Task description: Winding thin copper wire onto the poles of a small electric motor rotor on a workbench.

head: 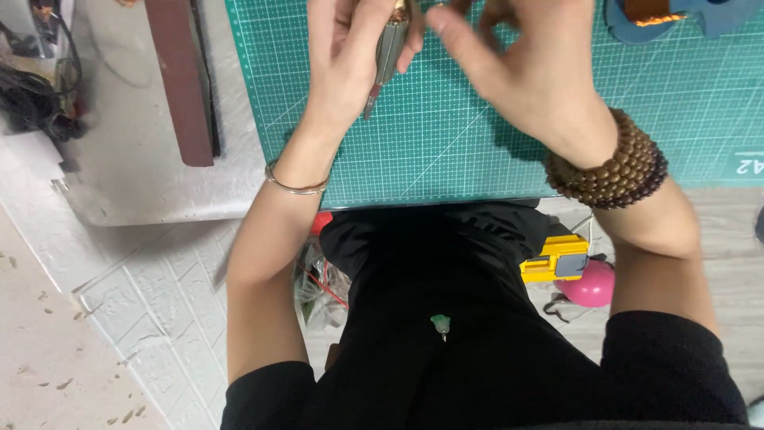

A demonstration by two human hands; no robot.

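My left hand [348, 56] is closed around a slim grey hand tool [387, 56] with a red pointed tip that points down toward the green cutting mat [446, 151]. A thin metal bangle circles that wrist. My right hand [525, 68] hovers just to the right with its fingers curled, its thumb and fingertips reaching toward the top of the tool; whether it pinches anything small is hidden at the frame's upper edge. A stack of brown bead bracelets [613, 163] wraps the right wrist.
A dark brown strap [181, 80] lies on a grey sheet left of the mat. Blue pieces with an orange trim [660, 16] sit at the mat's top right. Below the table edge are a yellow tool [557, 259], a pink ball [590, 285] and tangled wires [318, 283].
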